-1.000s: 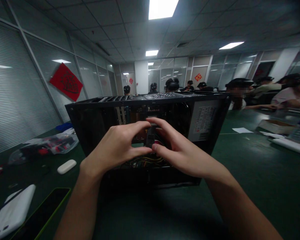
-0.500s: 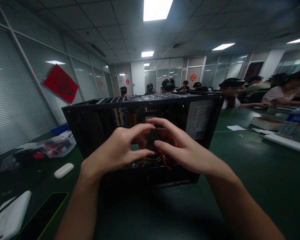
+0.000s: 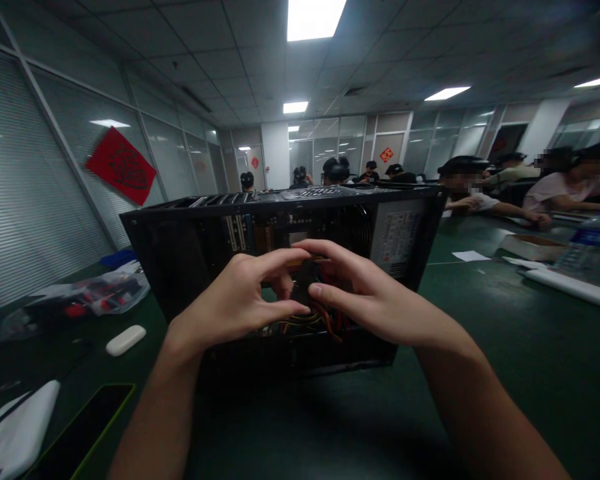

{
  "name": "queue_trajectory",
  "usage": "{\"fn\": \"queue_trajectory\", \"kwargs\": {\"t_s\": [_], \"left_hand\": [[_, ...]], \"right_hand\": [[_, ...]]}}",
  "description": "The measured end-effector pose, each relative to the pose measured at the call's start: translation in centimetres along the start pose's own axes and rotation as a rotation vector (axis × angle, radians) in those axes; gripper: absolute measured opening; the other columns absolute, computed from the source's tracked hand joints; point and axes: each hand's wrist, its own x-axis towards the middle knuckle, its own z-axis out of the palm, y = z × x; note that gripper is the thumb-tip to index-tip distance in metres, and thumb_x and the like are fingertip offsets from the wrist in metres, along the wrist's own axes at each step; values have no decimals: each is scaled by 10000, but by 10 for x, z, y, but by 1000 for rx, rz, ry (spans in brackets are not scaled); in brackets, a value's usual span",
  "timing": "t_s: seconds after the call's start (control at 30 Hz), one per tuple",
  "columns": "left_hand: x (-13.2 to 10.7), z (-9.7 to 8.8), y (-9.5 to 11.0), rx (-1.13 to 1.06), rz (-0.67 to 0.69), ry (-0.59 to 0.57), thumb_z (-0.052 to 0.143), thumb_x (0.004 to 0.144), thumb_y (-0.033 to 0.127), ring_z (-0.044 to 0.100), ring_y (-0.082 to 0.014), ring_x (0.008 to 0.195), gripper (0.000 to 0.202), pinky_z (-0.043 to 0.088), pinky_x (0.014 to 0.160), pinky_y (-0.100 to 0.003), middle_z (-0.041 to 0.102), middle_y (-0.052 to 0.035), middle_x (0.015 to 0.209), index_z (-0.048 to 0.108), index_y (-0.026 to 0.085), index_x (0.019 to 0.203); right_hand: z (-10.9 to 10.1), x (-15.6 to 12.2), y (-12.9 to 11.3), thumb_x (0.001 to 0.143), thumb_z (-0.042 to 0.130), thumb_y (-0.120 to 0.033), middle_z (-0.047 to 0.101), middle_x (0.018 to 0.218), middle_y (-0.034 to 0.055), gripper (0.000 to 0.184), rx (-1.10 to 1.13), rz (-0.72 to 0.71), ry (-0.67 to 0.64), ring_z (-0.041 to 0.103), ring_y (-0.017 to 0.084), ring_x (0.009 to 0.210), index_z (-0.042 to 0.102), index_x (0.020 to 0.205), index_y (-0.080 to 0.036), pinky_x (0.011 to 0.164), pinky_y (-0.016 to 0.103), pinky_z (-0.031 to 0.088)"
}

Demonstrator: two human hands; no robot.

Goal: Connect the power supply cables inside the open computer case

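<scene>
An open black computer case (image 3: 295, 350) stands in front of me with its inside facing me. Before the opening, both hands are curled around a dark, flat cable connector (image 3: 305, 283) with coloured wires (image 3: 333, 327) hanging below it. My left hand (image 3: 245, 290) touches its left side, with thumb below and index finger above. On the other side, my right hand (image 3: 367, 290) presses its thumb on the connector's face. The other fingertips are partly hidden behind it. A labelled power supply (image 3: 399, 233) sits at the upper right inside the case.
To the left lie a clear plastic bag (image 3: 115, 290), a white oval case (image 3: 126, 340), a white device (image 3: 23, 427) and a green-edged phone (image 3: 83, 433). To the right are a small box (image 3: 533, 247), a water bottle (image 3: 593, 237) and several people.
My hands keep almost the same place. The dark connector has turned slightly between them and shows more of its face. At the right, a person's arm has moved.
</scene>
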Motion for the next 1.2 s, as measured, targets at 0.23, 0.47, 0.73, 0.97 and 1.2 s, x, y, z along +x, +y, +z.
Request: {"fn": "queue_trajectory", "kwargs": {"t_s": [0.23, 0.47, 0.73, 0.97, 1.2], "left_hand": [[0, 0, -5, 84, 65, 2, 817, 809, 276, 649, -85, 692, 588, 495, 684, -167, 687, 49, 802, 590, 168, 1340], [-2, 1, -6, 283, 128, 24, 801, 798, 261, 654, -114, 710, 491, 463, 677, -206, 678, 43, 829, 614, 201, 1249], [-5, 1, 1, 414, 166, 27, 791, 800, 284, 643, -142, 717, 522, 448, 669, -238, 677, 34, 826, 588, 219, 1277], [-6, 1, 2, 428, 164, 33, 775, 832, 330, 671, -154, 758, 532, 474, 685, -244, 707, 10, 887, 577, 214, 1312], [-1, 7, -1, 270, 182, 17, 775, 838, 305, 707, -152, 917, 577, 528, 802, -224, 720, -25, 1113, 536, 215, 1355]], "right_hand": [[3, 0, -3, 962, 547, -278, 518, 1497, 72, 513, -41, 14, 12, 478, 271, 1395, 474, 1468, -251, 1157, 447, 430], [10, -2, -2, 931, 539, -213, 522, 1494, 85, 604, -54, -13, -7, 477, 263, 1394, 403, 1519, -236, 1175, 447, 399], [11, -3, -4, 879, 559, -158, 522, 1496, 87, 645, -58, -39, -16, 466, 260, 1403, 409, 1503, -223, 1177, 427, 388], [10, -2, -2, 878, 604, -174, 502, 1515, 94, 646, 9, -51, -11, 447, 269, 1423, 429, 1497, -229, 1184, 425, 380], [2, -6, -1, 913, 630, -255, 468, 1547, 91, 633, 59, -47, -26, 414, 274, 1449, 430, 1513, -251, 1206, 428, 345]]}}
